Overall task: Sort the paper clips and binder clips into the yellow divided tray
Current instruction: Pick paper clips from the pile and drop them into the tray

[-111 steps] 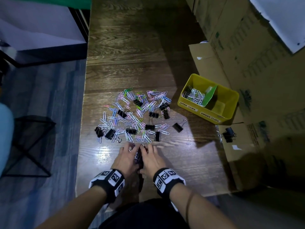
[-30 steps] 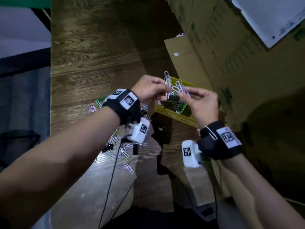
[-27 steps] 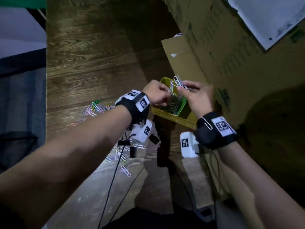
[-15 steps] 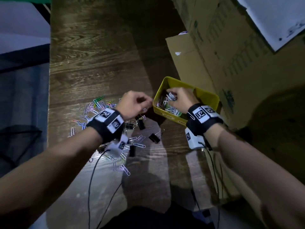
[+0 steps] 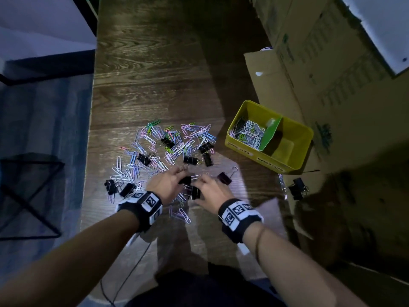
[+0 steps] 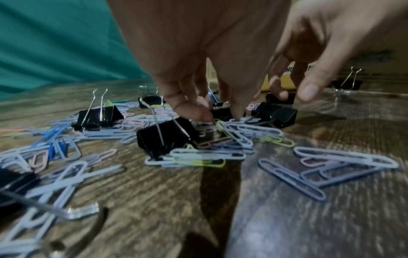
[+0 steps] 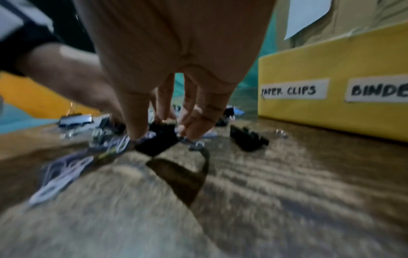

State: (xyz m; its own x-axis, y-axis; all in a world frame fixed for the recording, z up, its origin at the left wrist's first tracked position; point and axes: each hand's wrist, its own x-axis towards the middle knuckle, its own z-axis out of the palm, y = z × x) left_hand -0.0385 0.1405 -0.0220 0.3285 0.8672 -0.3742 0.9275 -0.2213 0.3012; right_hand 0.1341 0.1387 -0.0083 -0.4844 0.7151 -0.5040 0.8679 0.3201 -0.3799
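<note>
Coloured paper clips [image 5: 172,140] and black binder clips lie in a loose pile on the wooden table. The yellow tray [image 5: 243,149] stands to the right, a green divider [image 5: 271,134] splitting it. Its left compartment holds paper clips [image 5: 247,134]; the right one shows bare floor. Both hands are down at the pile's near edge. My left hand [image 5: 179,172] sets spread fingertips on paper clips [image 6: 238,132] beside a binder clip [image 6: 165,137], lifting nothing. My right hand [image 7: 163,131] has thumb and fingers curled round a tilted black binder clip [image 7: 158,139], blurred.
Cardboard boxes [image 5: 332,52] rise along the right, with a flat flap [image 5: 272,85] behind the tray. One binder clip [image 5: 224,178] lies apart right of my hands, another [image 5: 297,190] on the cardboard. The table's left edge [image 5: 90,129] drops to the floor.
Both hands carried paper clips up over the tray, dropped them into its left compartment, then came back down to the near edge of the pile.
</note>
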